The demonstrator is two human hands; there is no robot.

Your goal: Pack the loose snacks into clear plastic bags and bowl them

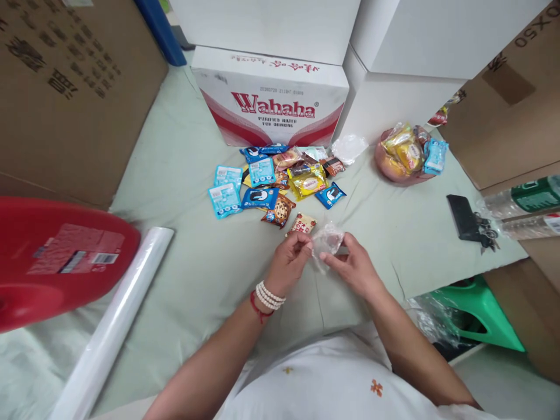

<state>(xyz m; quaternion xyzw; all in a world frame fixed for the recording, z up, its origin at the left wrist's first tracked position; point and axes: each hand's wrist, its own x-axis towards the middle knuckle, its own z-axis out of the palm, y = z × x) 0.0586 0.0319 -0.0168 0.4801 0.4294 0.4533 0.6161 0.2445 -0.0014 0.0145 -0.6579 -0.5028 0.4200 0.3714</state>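
Observation:
My left hand and my right hand pinch a small clear plastic bag between them, just above the pale green cloth. A white bead bracelet and a red string circle my left wrist. Right beyond my fingers lies a red and cream snack packet. Further out a pile of snack packets is spread out, blue, yellow and brown ones among them.
A Wahaha water carton and white boxes stand behind the pile. A pink bag filled with snacks sits at right, near a black phone with keys and bottles. A plastic film roll and a red stool lie left; cardboard boxes flank both sides.

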